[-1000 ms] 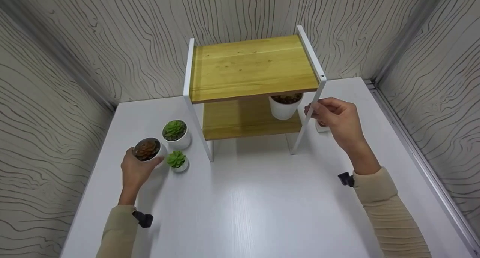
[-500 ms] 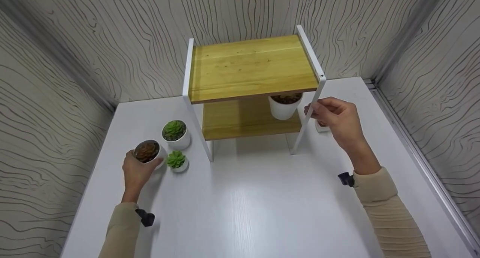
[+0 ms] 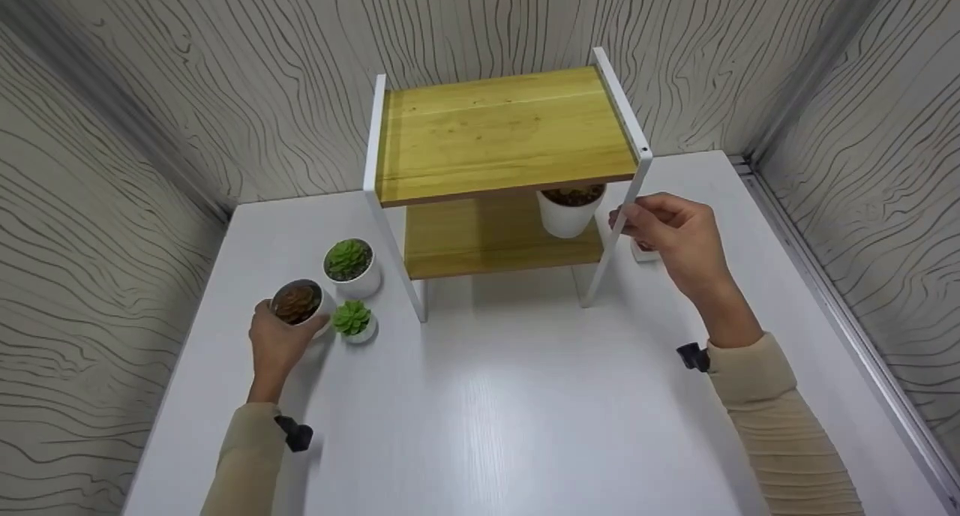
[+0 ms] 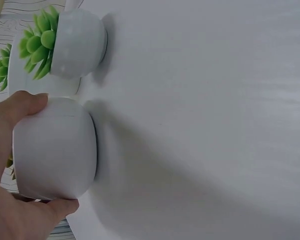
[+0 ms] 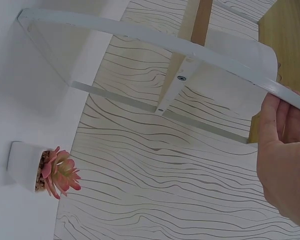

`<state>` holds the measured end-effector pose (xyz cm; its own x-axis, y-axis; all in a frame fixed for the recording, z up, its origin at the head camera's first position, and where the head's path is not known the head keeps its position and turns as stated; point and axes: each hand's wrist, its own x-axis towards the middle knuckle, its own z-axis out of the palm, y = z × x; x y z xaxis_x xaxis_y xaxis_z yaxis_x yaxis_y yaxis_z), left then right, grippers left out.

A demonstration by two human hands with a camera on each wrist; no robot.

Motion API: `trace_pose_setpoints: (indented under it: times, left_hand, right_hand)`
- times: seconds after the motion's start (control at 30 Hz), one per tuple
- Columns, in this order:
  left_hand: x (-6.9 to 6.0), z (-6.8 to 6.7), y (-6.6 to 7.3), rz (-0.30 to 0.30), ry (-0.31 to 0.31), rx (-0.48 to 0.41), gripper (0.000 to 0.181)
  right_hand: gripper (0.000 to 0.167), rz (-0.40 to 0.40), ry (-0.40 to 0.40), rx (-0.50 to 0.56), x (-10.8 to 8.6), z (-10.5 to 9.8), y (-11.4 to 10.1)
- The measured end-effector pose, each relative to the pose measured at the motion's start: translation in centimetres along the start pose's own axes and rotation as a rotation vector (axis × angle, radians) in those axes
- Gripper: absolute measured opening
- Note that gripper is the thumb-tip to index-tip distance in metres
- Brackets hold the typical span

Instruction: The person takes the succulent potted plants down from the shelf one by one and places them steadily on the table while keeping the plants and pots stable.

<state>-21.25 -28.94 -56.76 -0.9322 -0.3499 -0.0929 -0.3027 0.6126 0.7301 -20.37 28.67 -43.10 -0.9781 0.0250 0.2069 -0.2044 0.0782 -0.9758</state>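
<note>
My left hand (image 3: pixel 277 343) grips a white round pot holding a reddish-brown succulent (image 3: pixel 296 303), thumb and fingers on opposite sides of the pot. In the left wrist view this white pot (image 4: pixel 55 147) seems to stand on the table, its plant mostly hidden. Just right of it are a small green succulent (image 3: pixel 352 319) and a larger green succulent (image 3: pixel 349 261), both in white pots. My right hand (image 3: pixel 675 238) holds the front right post of a two-tier shelf (image 3: pixel 506 133) between thumb and fingers. In the right wrist view the fingers curl around the white metal frame (image 5: pixel 125 30).
A white potted plant (image 3: pixel 570 216) stands on the lower shelf board (image 3: pixel 465 238) at its right end. Right of the shelf, a pink succulent (image 5: pixel 62 172) in a square white pot sits on the white table (image 3: pixel 480 411). Wood-patterned walls (image 3: pixel 487 21) enclose the table's back and sides.
My left hand and the reddish-brown succulent's pot have shifted slightly to the right, nearer the small green succulent. My right hand stays on the shelf post.
</note>
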Motion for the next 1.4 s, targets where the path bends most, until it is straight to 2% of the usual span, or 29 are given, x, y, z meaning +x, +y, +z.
trace_pose_setpoints:
  times: [0.23,0.63,0.9,1.1,1.2,1.4]
  left_hand:
    - [0.0,0.3,0.1,-0.054,-0.019,-0.013,0.111]
    - [0.3,0.4,0.4,-0.101,-0.057,-0.023,0.119]
    - [0.1,0.4,-0.1,-0.11,-0.051,-0.015,0.12]
    - [-0.6,0.4,-0.4,-0.087,-0.03,0.022,0.122]
    - [-1.0,0.2,-0.5,-0.088,-0.021,0.038,0.118]
    - [-1.5,-0.8,-0.1,-0.057,0.01,0.047,0.09]
  right_hand:
    - [0.031,0.0,-0.001,0.004,0.0,0.0,0.0]
    - [0.03,0.0,0.013,0.007,0.0,-0.2,0.0]
    - [0.029,-0.004,0.004,0.016,-0.1,-0.1,0.3]
    - [0.027,-0.008,0.01,0.043,-0.1,-0.1,0.4]
    - [0.026,-0.005,0.011,0.037,-0.1,-0.1,0.4]
    - [0.025,-0.011,0.027,0.044,-0.1,-0.1,0.3]
